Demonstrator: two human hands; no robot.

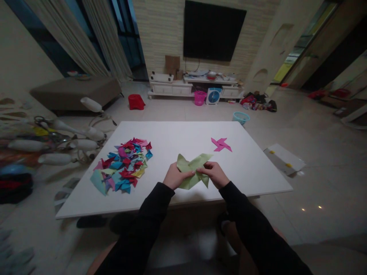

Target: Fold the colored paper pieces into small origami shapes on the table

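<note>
Between my two hands is a light green folded paper pinwheel [191, 166], held up just over the near part of the white table, its pointed flaps spread outward. My left hand [175, 176] grips its left side, thumb lying across the front toward the middle. My right hand [215, 173] pinches the right side near the centre with thumb and fingers. Beyond my right hand, a pink paper pinwheel [221, 144] lies flat on the table. To the left of my hands spreads a heap of colourful folded paper pieces [123, 164], red, blue, purple, green and yellow.
The white table [172, 133] stands in front of me, its near edge below my hands. A lamp with several white shades [83, 144] is close to its left side. On the floor are a red stool [135, 102], a blue basket [241, 117] and a white box [283, 159].
</note>
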